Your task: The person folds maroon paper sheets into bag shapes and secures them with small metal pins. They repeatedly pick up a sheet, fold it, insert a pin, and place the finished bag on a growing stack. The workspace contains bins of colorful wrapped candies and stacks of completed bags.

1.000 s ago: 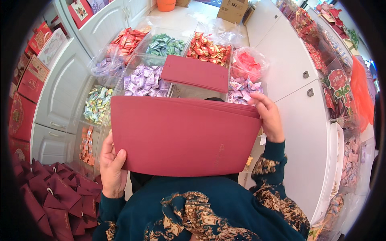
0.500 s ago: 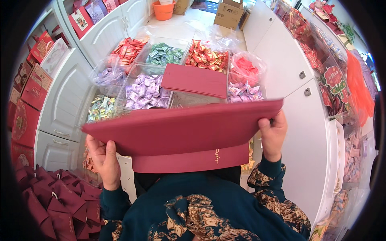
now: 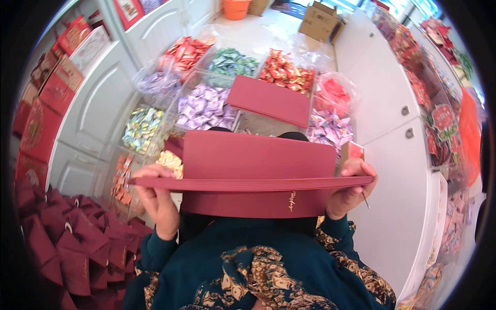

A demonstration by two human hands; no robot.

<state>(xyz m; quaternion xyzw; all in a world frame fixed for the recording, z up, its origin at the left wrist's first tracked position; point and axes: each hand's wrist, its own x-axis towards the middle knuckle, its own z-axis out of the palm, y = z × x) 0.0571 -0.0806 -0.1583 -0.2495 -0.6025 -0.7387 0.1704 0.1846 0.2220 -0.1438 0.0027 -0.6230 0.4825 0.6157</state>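
Both hands are up in front of the chest w/ a dark red box between them. Left hand (image 3: 157, 199) is closed on the left end of the red lid (image 3: 248, 182), fingers wrapped over the edge, thumb side under. Right hand (image 3: 350, 187) is closed on the lid's right end the same way, fingertips curled on top. The lid shows nearly edge-on as a thin band, long axis running left-right, roughly level.

Red box base (image 3: 257, 157) sits right behind and below the lid, touching or nearly so; can't tell if the lid is hinged to it or separate. Its front wall shows under the lid w/ a small gold mark. Base lies straight ahead of both grips, centred between them, so neither hand is nearer; the lid spans hand to hand.

Beyond: a second flat red lid (image 3: 268, 101) lies across clear candy bins (image 3: 206, 106) full of wrapped sweets, purple, green, red, pink. White cabinets (image 3: 385, 108) to the right. Pile of dark red pouches (image 3: 77, 237) at lower left, near the left elbow.
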